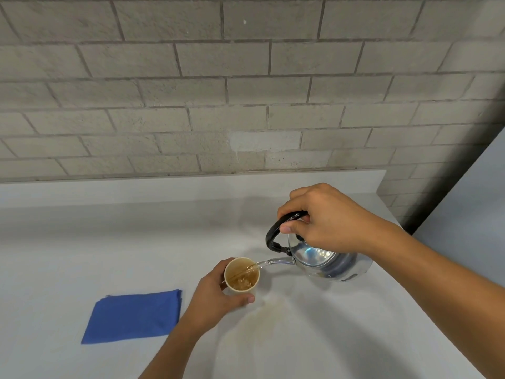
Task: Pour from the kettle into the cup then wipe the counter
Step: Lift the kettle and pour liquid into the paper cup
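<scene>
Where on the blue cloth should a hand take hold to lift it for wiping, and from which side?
Best pinch the cloth at its right edge, near the far corner, coming from the right. It lies flat and folded, and the layered edges show there, so fingers can probably get under them. The left hand is closest.

Silver kettle (328, 262) with black handle (276, 233), tan cup (241, 274), blue cloth (134, 315).

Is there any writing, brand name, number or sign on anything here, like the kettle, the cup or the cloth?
None: no text can be read in this picture.
Shiny metal kettle with black handle: no brand or mark visible.
Tan paper cup: plain on what shows.
Folded blue cloth: plain.
White counter and grey brick wall: no signs or labels.
</scene>
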The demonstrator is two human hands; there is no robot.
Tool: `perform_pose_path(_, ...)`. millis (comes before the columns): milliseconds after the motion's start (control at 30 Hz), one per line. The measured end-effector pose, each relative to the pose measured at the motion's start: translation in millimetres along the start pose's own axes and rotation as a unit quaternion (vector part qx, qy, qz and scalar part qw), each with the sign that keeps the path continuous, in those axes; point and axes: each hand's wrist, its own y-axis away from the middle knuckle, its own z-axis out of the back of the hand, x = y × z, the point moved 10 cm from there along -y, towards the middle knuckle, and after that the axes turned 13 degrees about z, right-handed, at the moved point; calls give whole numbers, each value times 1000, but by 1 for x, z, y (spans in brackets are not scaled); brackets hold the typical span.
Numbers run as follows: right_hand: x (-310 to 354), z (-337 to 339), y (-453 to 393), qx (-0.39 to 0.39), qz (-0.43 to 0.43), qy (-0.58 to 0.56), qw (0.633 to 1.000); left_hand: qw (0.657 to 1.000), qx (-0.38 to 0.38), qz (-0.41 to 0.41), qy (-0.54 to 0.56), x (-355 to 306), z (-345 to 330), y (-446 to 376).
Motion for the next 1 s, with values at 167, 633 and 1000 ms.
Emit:
perform_pose_path(167, 3, 3, -1, 5, 8, 16, 1000, 1000, -4, 2, 2, 1, 1, -1)
perform_pose_path(633, 9, 5, -6, 19, 15, 37, 999, 1000, -4, -5, -4, -1, 0, 1)
perform_pose_path(1000, 13, 2, -7, 31, 20, 52, 998, 1000, -7, 0, -9, -1, 0, 2)
